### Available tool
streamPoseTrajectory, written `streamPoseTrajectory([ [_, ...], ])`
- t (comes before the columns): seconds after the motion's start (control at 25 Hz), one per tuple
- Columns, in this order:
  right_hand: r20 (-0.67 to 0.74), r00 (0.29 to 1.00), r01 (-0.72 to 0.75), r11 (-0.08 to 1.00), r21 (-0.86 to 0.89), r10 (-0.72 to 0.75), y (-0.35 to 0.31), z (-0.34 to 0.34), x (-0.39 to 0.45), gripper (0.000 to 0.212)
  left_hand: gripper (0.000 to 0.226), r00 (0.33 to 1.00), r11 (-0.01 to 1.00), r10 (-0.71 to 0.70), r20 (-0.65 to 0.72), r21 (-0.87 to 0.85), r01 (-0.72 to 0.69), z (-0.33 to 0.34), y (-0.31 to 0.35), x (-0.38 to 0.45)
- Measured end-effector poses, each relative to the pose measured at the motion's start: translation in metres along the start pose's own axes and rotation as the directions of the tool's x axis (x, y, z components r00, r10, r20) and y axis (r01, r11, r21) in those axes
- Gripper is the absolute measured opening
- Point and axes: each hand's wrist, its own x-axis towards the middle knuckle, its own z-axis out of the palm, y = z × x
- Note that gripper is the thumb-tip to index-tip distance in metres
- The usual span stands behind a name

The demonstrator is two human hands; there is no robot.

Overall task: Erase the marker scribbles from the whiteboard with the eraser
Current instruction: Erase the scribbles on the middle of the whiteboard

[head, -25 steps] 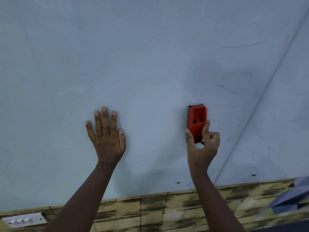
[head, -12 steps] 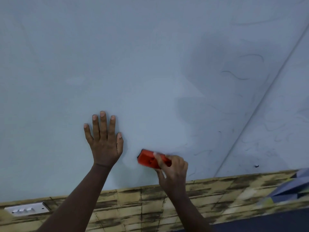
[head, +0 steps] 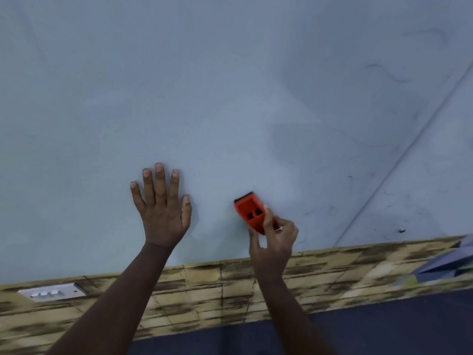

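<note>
A large pale whiteboard (head: 230, 85) fills most of the view. My right hand (head: 275, 239) grips the lower end of an orange eraser (head: 249, 211), which lies tilted against the board near its bottom edge. My left hand (head: 162, 208) presses flat on the board with straight fingers, to the left of the eraser. Faint dark marker scribbles (head: 386, 73) remain at the upper right, and thinner scribble traces (head: 322, 210) lie to the right of the eraser.
Below the board runs a yellowish brick-patterned wall strip (head: 230, 285) with a white switch plate (head: 52, 292) at the left. A seam (head: 409, 147) crosses the board diagonally at right. A small screw (head: 401, 230) sits near the bottom right. A bluish object (head: 450, 262) shows at the right edge.
My right hand swept the eraser from upright at mid-board down and left, then back a little to the right, now tilted. My left hand stayed flat on the board.
</note>
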Motion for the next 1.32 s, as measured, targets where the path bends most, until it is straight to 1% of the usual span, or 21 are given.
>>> streamPoseTrajectory([
  [0.08,0.043,0.999,0.016,0.995,-0.101,-0.011,0.006,0.017,-0.026,0.066,0.072,1.000,1.000,-0.003,0.025,0.008,0.003,0.001,0.001,-0.008],
  [0.24,0.052,0.993,-0.092,0.982,-0.168,0.102,0.014,0.038,-0.069,0.064,0.073,0.996,1.000,-0.009,0.091,-0.006,0.010,0.000,0.003,-0.026],
  [0.4,0.078,0.934,-0.349,0.937,-0.011,0.349,0.003,0.044,-0.095,0.070,0.075,0.982,0.999,0.035,0.186,0.001,-0.036,-0.008,-0.005,-0.056],
  [0.44,0.071,0.879,-0.476,0.876,0.083,0.471,-0.004,0.042,-0.094,0.072,0.076,0.974,0.998,0.061,0.216,0.002,-0.063,-0.012,-0.009,-0.065],
  [0.48,0.064,0.780,-0.619,0.753,0.222,0.622,-0.012,0.038,-0.087,0.077,0.077,0.965,0.995,0.092,0.244,-0.001,-0.095,-0.018,-0.015,-0.073],
  [0.52,0.088,0.638,-0.728,0.562,0.393,0.765,-0.018,0.033,-0.076,0.082,0.076,0.957,0.994,0.111,0.268,-0.008,-0.113,-0.025,-0.022,-0.083],
  [0.56,0.144,0.508,-0.762,0.365,0.535,0.849,-0.023,0.027,-0.063,0.086,0.075,0.953,0.995,0.099,0.286,-0.014,-0.099,-0.033,-0.032,-0.092],
  [0.6,0.200,0.433,-0.753,0.231,0.616,0.879,-0.026,0.020,-0.050,0.086,0.073,0.953,0.999,0.048,0.300,-0.013,-0.047,-0.043,-0.043,-0.101],
  [0.64,0.237,0.420,-0.733,0.174,0.658,0.876,-0.032,0.015,-0.039,0.085,0.071,0.950,0.999,-0.044,0.309,-0.001,0.047,-0.053,-0.054,-0.109],
  [0.72,0.266,0.459,-0.706,0.166,0.688,0.848,-0.060,0.012,-0.018,0.078,0.069,0.917,0.969,-0.245,0.314,0.055,0.241,-0.071,-0.076,-0.119],
  [0.76,0.278,0.474,-0.705,0.171,0.688,0.836,-0.079,0.018,-0.016,0.076,0.068,0.899,0.954,-0.299,0.320,0.079,0.290,-0.079,-0.085,-0.120],
  [0.8,0.300,0.457,-0.714,0.145,0.685,0.837,-0.096,0.027,-0.020,0.075,0.068,0.891,0.950,-0.311,0.332,0.085,0.300,-0.083,-0.091,-0.120],
  [0.84,0.343,0.400,-0.742,0.082,0.665,0.850,-0.110,0.037,-0.031,0.075,0.068,0.891,0.955,-0.295,0.346,0.076,0.287,-0.086,-0.096,-0.118],
  [0.88,0.388,0.304,-0.783,-0.004,0.622,0.870,-0.116,0.047,-0.045,0.074,0.068,0.893,0.961,-0.273,0.357,0.060,0.270,-0.087,-0.099,-0.115],
  [0.92,0.439,0.185,-0.809,-0.117,0.575,0.879,-0.114,0.058,-0.063,0.071,0.068,0.894,0.965,-0.256,0.367,0.045,0.258,-0.086,-0.102,-0.113],
  [1.0,0.579,-0.046,-0.774,-0.395,0.494,0.814,-0.097,0.073,-0.097,0.062,0.069,0.891,0.966,-0.249,0.380,0.024,0.259,-0.084,-0.108,-0.113],
  [1.04,0.633,-0.116,-0.745,-0.488,0.454,0.766,-0.089,0.076,-0.109,0.061,0.070,0.890,0.966,-0.245,0.385,0.020,0.258,-0.083,-0.111,-0.116],
  [1.08,0.672,-0.147,-0.732,-0.537,0.420,0.726,-0.082,0.077,-0.117,0.060,0.071,0.892,0.968,-0.239,0.384,0.019,0.251,-0.082,-0.114,-0.120],
  [1.16,0.710,-0.146,-0.760,-0.537,0.365,0.689,-0.080,0.082,-0.126,0.057,0.072,0.899,0.970,-0.232,0.372,0.016,0.243,-0.081,-0.124,-0.129],
  [1.24,0.738,-0.094,-0.789,-0.502,0.354,0.668,-0.105,0.080,-0.124,0.049,0.071,0.893,0.957,-0.272,0.360,0.006,0.289,-0.084,-0.136,-0.140],
  [1.32,0.706,-0.018,-0.809,-0.425,0.405,0.708,-0.130,0.078,-0.113,0.041,0.072,0.870,0.934,-0.324,0.371,-0.020,0.357,-0.089,-0.147,-0.151],
])
